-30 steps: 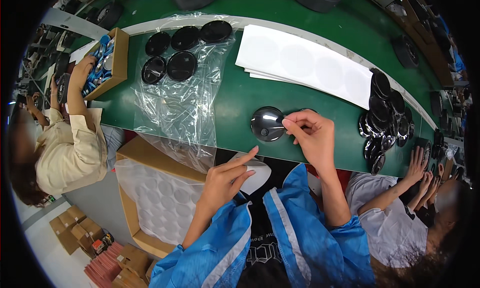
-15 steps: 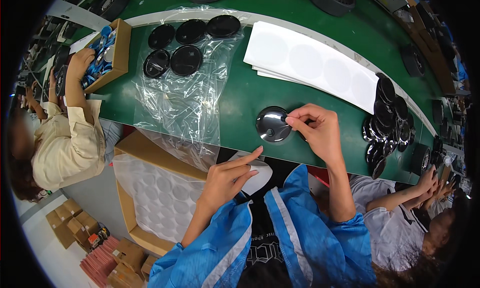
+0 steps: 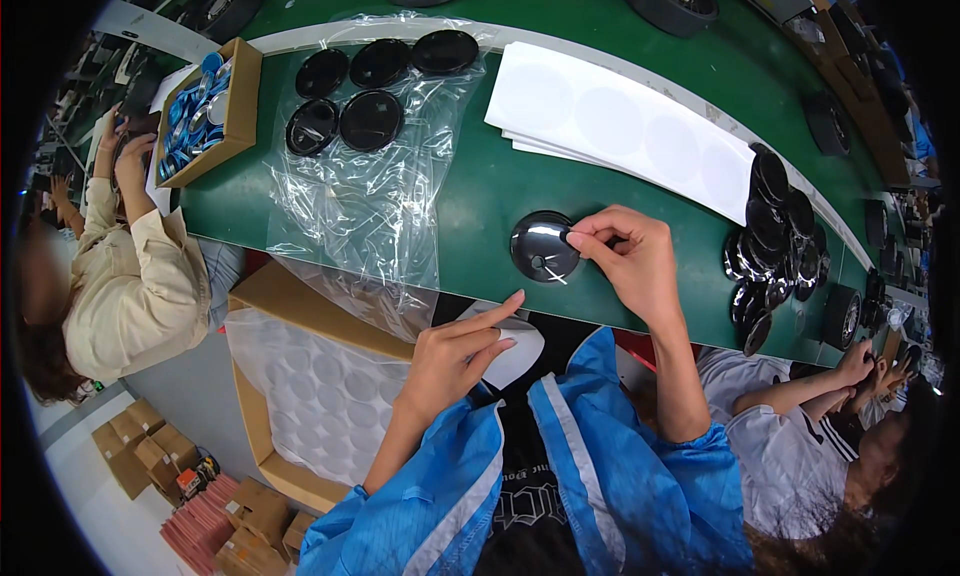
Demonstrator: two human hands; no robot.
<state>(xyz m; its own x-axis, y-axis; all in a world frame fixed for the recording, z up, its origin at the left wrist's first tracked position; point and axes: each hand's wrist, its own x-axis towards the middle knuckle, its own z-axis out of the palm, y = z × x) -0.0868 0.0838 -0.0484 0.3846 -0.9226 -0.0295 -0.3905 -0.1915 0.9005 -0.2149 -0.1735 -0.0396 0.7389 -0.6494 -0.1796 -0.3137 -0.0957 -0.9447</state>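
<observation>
While the right hand (image 3: 635, 266) stays near the middle of the frame, its thumb and forefinger pinch a glossy black disc (image 3: 538, 241) by the right part of its rim. These fingers (image 3: 592, 244) are closed upon the rim, with no gap that I can see. The disc is just right of the frame's centre, over the near edge of the green bench (image 3: 465, 216); whether its underside touches the surface, I cannot tell. Below it, the left hand (image 3: 448, 366) has its forefinger stretched toward the disc, but apart from it, and the other fingers are partly bent. Beside its thumb is a white piece (image 3: 522, 354); I cannot tell if the hand holds it.

Above the disc, toward the upper right, white sheets (image 3: 610, 126) with pale circles lie stacked. At the right, next to them, there is a heap of black discs (image 3: 768, 241). In the upper left part, five black discs (image 3: 371, 123) lie upon a clear bag (image 3: 355, 211). Farther left stands a box (image 3: 243, 106) of blue and silver caps (image 3: 188, 126), near a co-worker in cream (image 3: 140, 286). At the lower left, a carton (image 3: 262, 436) contains round pieces under a thin film (image 3: 330, 401).
</observation>
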